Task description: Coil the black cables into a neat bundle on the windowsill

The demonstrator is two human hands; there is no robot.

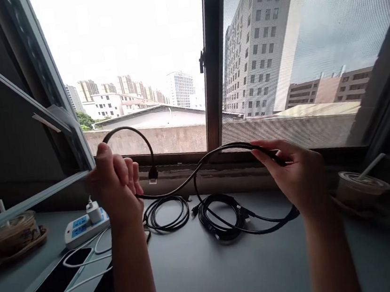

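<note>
A black cable (181, 183) runs in the air between my two hands. My left hand (116, 184), raised at the left, is closed around one part of it. From that hand a short end arches over and hangs down to a black connector (153, 174). At the right, my right hand (292, 167) pinches the cable between thumb and fingers, with more than one strand there. Loops of the cable hang below it toward the table. Two coils lie on the table, a smaller black coil (169, 226) and a thicker black coil (210, 224).
A white power strip (79, 230) with a plugged-in charger and white cables lies at the left, beside dark flat devices (52, 286). Cups with straws stand at far left (17, 234) and right (360, 187). The window frame (214, 115) rises behind the table (232, 274).
</note>
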